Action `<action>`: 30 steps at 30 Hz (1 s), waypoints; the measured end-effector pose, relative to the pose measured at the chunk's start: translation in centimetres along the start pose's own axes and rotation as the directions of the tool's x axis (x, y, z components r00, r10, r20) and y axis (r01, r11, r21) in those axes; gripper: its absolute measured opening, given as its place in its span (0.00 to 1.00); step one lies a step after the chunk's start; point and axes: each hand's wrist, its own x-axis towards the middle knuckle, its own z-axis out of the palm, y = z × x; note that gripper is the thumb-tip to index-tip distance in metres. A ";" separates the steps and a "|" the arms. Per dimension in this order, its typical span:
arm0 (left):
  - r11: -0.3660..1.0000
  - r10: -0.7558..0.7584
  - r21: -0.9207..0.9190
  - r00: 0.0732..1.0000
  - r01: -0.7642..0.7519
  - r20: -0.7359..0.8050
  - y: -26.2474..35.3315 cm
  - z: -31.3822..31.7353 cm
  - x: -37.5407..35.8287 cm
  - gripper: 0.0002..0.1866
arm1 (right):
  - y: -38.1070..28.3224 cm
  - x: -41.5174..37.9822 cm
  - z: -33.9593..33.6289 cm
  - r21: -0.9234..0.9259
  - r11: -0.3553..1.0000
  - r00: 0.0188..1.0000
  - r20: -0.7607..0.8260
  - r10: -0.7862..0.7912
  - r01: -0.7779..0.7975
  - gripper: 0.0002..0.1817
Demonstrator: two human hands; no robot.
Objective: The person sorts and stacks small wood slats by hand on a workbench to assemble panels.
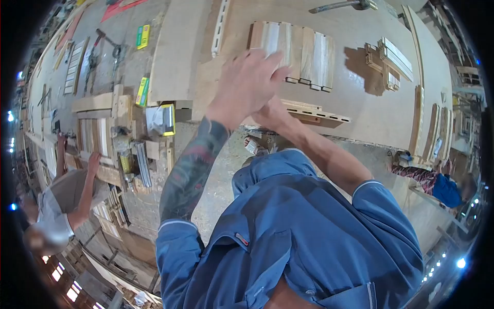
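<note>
My left hand [249, 80], on the tattooed arm, is raised over the near edge of the wooden table, fingers partly bent and somewhat apart, with nothing visible in it. Just below and behind it is my right hand [268, 112]; its fingers are mostly hidden by the left, so its grip cannot be seen. The hands overlap in view. Beside and partly behind them lies a row of light and brown wood strips [303, 54] with notched ends. A slotted wooden strip [319, 114] lies along the near edge.
A stack of short wood pieces [393, 62] sits to the right. At the top lies a hammer [345, 6]. Another slotted strip [220, 28] stands left of the row. Yellow-green boxes [142, 37] lie farther left. One person [72, 193] works at left, another [446, 189] at right.
</note>
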 end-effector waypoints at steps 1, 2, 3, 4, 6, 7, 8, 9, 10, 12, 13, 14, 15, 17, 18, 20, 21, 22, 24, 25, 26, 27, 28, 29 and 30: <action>0.991 -0.069 0.125 0.992 0.056 0.106 0.1 0.3 0.0 0.20 | -0.1 0.1 0.2 -0.006 1.000 1.000 -0.002 0.019 -0.019 0.13; 0.993 -0.062 0.107 0.991 0.049 0.118 0.2 0.4 0.2 0.20 | -0.1 0.2 0.2 0.095 0.995 0.999 -0.002 0.043 -0.043 0.13; 0.993 -0.076 0.104 0.989 0.063 0.127 0.5 0.1 0.3 0.19 | -0.3 -0.1 0.0 0.194 0.978 0.997 -0.007 0.075 -0.073 0.12; 0.991 -0.086 0.108 0.988 0.073 0.126 0.8 -0.1 0.6 0.19 | -0.5 -0.2 -0.1 0.183 0.979 0.995 -0.019 0.093 -0.088 0.12; 0.993 -0.067 0.108 0.991 0.055 0.112 0.7 -0.2 1.1 0.19 | -0.1 0.6 -1.0 -0.001 0.997 0.996 -0.026 0.079 -0.080 0.13; 0.992 -0.071 0.113 0.992 0.059 0.101 0.8 -0.1 1.2 0.20 | 0.7 0.5 -2.3 -0.010 0.995 0.995 -0.043 0.095 -0.095 0.13; 0.994 -0.054 0.101 0.992 0.042 0.116 0.9 -0.2 1.3 0.20 | 1.7 -0.3 -4.0 0.084 0.977 0.980 -0.017 0.200 -0.198 0.15; 0.993 -0.063 0.107 0.992 0.051 0.111 0.9 -0.4 1.3 0.20 | 2.7 -0.9 -5.8 0.178 0.940 0.956 0.021 0.292 -0.291 0.17; 0.991 -0.077 0.119 0.992 0.065 0.098 1.0 -0.6 1.4 0.20 | 4.0 -0.4 -8.5 0.110 0.827 0.833 0.006 0.554 -0.551 0.21; 0.988 -0.079 0.139 0.990 0.063 0.118 1.3 -0.9 1.7 0.21 | 10.5 -1.2 -11.4 -0.082 0.628 0.624 -0.268 0.734 -0.774 0.28; 0.985 -0.088 0.159 0.987 0.066 0.137 1.5 -1.1 1.7 0.21 | 15.1 -2.8 -10.2 -0.206 0.576 0.593 -0.490 0.638 -0.791 0.32; 0.985 -0.081 0.165 0.987 0.058 0.136 1.6 -1.3 1.6 0.21 | 16.6 -2.7 -9.8 -0.199 0.579 0.591 -0.496 0.636 -0.790 0.32; 0.985 -0.073 0.166 0.992 0.055 0.106 1.8 -1.5 1.4 0.21 | 17.2 -2.4 -9.4 -0.260 0.501 0.556 -0.532 0.639 -0.825 0.33; 0.983 -0.057 0.178 0.995 0.042 0.080 1.9 -1.6 1.2 0.21 | 18.6 -2.0 -9.2 -0.303 0.419 0.515 -0.572 0.639 -0.856 0.35; 0.990 -0.022 0.142 0.999 0.015 0.042 2.2 -1.3 1.1 0.20 | 19.0 -2.1 -9.5 -0.377 0.449 0.586 -0.566 0.580 -0.810 0.35; 0.994 0.004 0.112 1.000 -0.004 0.006 2.7 -0.2 0.3 0.20 | 19.7 -2.2 -9.8 -0.449 0.477 0.654 -0.546 0.524 -0.756 0.35; 0.990 0.008 0.144 0.999 -0.015 0.047 2.9 0.6 0.1 0.22 | 19.7 -1.9 -10.3 -0.513 0.452 0.684 -0.553 0.476 -0.729 0.34; 0.984 0.013 0.175 0.996 -0.028 0.084 3.0 1.0 0.0 0.23 | 19.5 -1.7 -10.5 -0.576 0.423 0.714 -0.556 0.424 -0.700 0.34; 0.988 0.002 0.152 0.998 -0.012 0.070 3.2 0.7 0.2 0.22 | 17.6 -2.9 -9.5 -0.622 0.441 0.761 -0.493 0.421 -0.647 0.34; 0.992 -0.009 0.123 0.998 0.001 0.060 3.3 0.6 0.2 0.21 | 16.3 -3.9 -8.8 -0.665 0.453 0.800 -0.428 0.420 -0.594 0.34; 0.992 -0.010 0.123 0.998 0.003 0.058 3.2 0.7 0.0 0.21 | 15.3 -5.0 -8.0 -0.666 0.453 0.801 -0.427 0.419 -0.592 0.34; 0.996 0.012 0.086 0.999 -0.015 0.030 3.0 0.9 -0.1 0.22 | 14.2 -6.1 -7.0 -0.673 0.437 0.795 -0.420 0.438 -0.597 0.34; 0.998 0.037 0.048 0.999 -0.037 0.002 2.9 1.0 -0.2 0.23 | 13.3 -6.9 -6.3 -0.679 0.420 0.786 -0.415 0.458 -0.603 0.34; 0.998 0.041 0.047 0.999 -0.041 -0.001 2.9 0.9 -0.1 0.23 | 12.8 -7.3 -6.0 -0.679 0.418 0.786 -0.420 0.454 -0.604 0.34; 0.999 0.023 -0.040 1.000 -0.024 -0.012 2.8 0.7 -0.1 0.23 | 11.7 -7.3 -6.1 -0.504 0.499 0.706 -0.430 0.563 -0.705 0.35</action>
